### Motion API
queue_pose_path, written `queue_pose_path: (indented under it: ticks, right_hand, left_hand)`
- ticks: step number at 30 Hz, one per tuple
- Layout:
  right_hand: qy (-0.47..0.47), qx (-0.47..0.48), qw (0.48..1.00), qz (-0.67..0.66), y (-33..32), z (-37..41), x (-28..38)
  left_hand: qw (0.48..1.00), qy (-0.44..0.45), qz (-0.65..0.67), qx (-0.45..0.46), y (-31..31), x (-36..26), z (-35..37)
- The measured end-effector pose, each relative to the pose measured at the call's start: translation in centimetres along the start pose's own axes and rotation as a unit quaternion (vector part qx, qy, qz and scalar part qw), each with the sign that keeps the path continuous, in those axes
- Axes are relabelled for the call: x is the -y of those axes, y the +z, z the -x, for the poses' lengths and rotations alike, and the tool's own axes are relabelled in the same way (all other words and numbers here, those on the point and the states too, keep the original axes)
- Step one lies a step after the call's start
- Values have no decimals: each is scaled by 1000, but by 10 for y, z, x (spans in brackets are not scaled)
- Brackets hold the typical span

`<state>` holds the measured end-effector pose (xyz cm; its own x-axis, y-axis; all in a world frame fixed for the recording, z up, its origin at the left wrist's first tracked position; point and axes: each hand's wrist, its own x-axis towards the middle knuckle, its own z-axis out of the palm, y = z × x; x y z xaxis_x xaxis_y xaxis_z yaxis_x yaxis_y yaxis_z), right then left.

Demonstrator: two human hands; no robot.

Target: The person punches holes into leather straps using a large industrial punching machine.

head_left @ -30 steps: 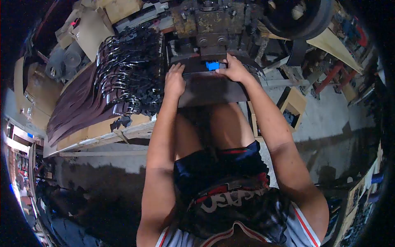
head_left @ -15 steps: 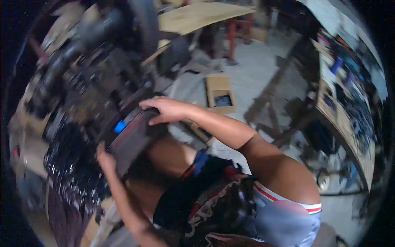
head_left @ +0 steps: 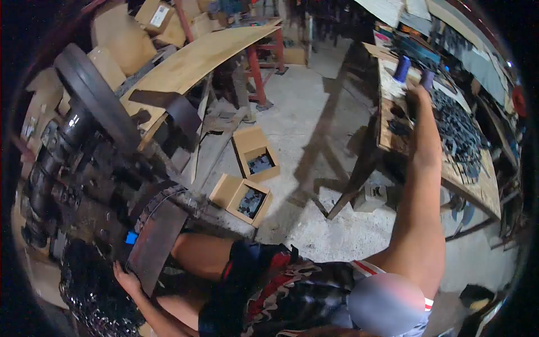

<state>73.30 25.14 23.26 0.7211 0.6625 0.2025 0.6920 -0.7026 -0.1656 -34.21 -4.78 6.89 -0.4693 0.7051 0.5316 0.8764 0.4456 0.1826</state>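
Hands far apart: left hand (head_left: 128, 279) low at the edge of a dark plate (head_left: 160, 238) by the person's legs, fingers touching or just beside it, can't tell if gripping; right hand (head_left: 418, 95) out at full arm's reach over the table (head_left: 387, 121), small in view, can't tell if closed on anything. Blue piece (head_left: 131, 237) sits along the plate's machine-side edge, a bit beyond left hand. Shiny dark strips (head_left: 95, 281) heaped beside left hand. Past the plate, two open cardboard boxes on the concrete floor (head_left: 314, 112), set close together. Nearer box (head_left: 226, 194): flap folded out, small dark flat pieces (head_left: 251, 202) inside, loosely jumbled. Farther box (head_left: 250, 143): flap also out, similar dark pieces (head_left: 260, 164) low inside. Pale container (head_left: 370, 196) under the table, contents not readable. On the table: big spread of dark pieces (head_left: 457, 129), right of the right forearm; purple cylinder (head_left: 402, 68) upright just beyond right hand; darker purple cylinder (head_left: 428, 78) right at that hand, contact unclear. Machine wheel (head_left: 98, 95) at left, tilted. Beyond it, tan board (head_left: 208, 50) by red legs (head_left: 255, 76), dark curved sheet (head_left: 163, 104) over its near end. Far back, labeled carton (head_left: 154, 16), contents hidden.
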Motion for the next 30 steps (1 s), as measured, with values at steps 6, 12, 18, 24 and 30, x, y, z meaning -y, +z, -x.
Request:
queue_pose_path:
  ticks: [6,12,18,24,30]
  right_hand:
    - [-1,53,998,20,54,3,-50]
    - [-5,65,998,23,77,-15,-79]
    - [-12,71,997,6,84,-22,-71]
    - [-14,70,997,-29,80,-23,-66]
    - [-30,62,995,-65,73,-12,-44]
  left_hand:
    - [1000,-10,-14,11,-18,-18,8]
    - [999,-21,-25,-19,-24,-32,10]
    - [998,-52,-9,-19,-28,-39,11]
    - [998,-48,-9,-51,-26,-39,12]
    - [995,-63,-3,-74,-18,-33,14]
